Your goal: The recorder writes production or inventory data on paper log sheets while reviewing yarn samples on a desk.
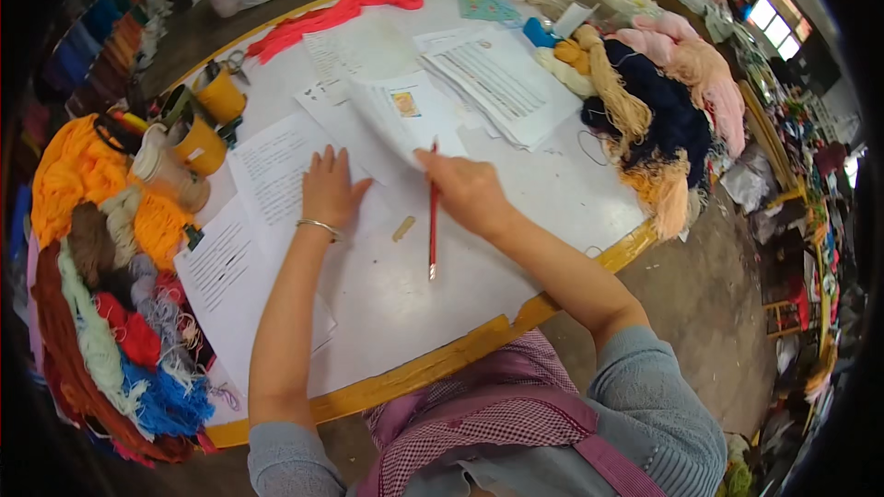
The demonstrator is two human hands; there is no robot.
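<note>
Nearest, at six o'clock, runs the white tabletop with yellow edging (378, 322). At ten, the bare left hand (330, 189) lies flat, fingers apart, on white handwritten paper sheets (267, 170). Just above centre, the bare right hand (465, 186) is clamped on a slim red pencil (433, 230), fingertips meeting the curled white sheet with a coloured picture (405, 110) at eleven. Farther, at one, lies a printed white paper stack (502, 83); at eleven, a coral-red yarn skein (336, 18).

Textile workshop: yarn skeins (658, 97) on a worktable (562, 189)
</note>
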